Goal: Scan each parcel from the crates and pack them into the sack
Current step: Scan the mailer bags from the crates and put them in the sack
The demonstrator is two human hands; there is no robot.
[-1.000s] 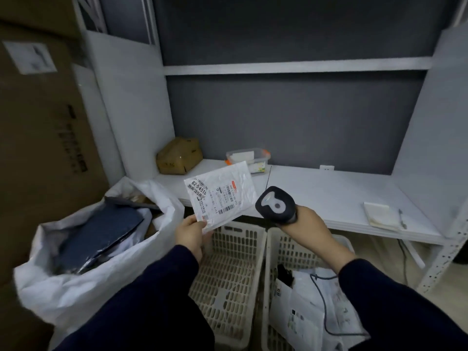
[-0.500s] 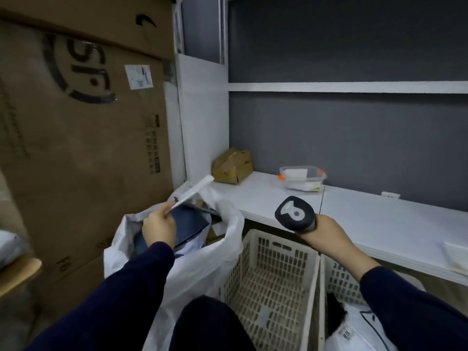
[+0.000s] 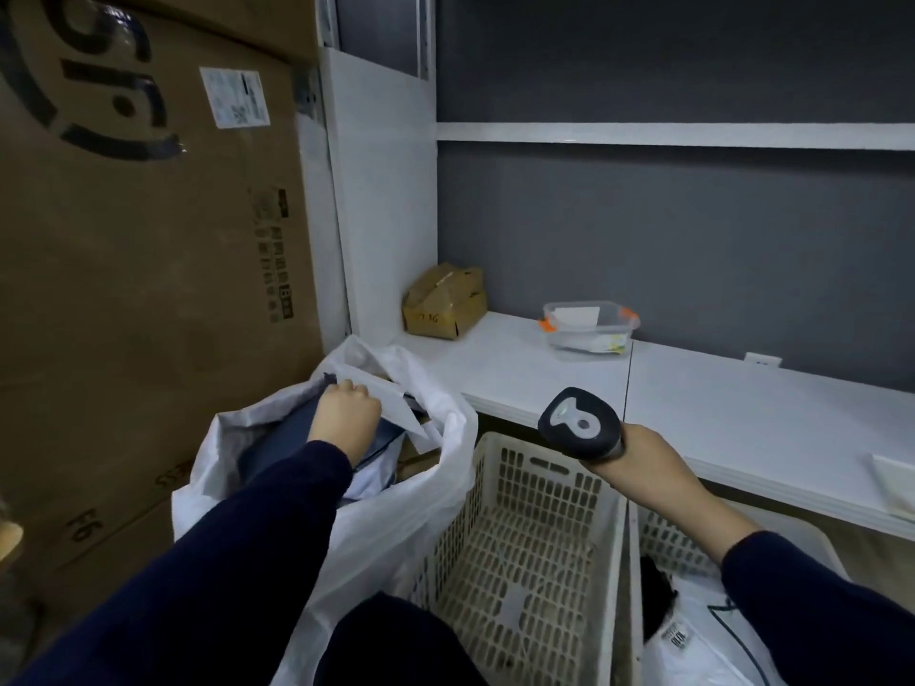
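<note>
White flat parcel [image 3: 391,401] lies in the sack's [image 3: 435,487] mouth, its long axis slanting down toward the sack's right rim. Your left hand [image 3: 344,420] holds its upper end, fingers curled over the edge, so the parcel runs right of those fingers, above a dark parcel [image 3: 277,448] inside the sack. Releasing should drop it in, though its depth is hard to see. Right of the sack, over the white crate [image 3: 544,537], your right hand [image 3: 643,453] is wrapped round the barcode scanner [image 3: 579,423]. A large cardboard box [image 3: 148,289] crowds the sack's left.
</note>
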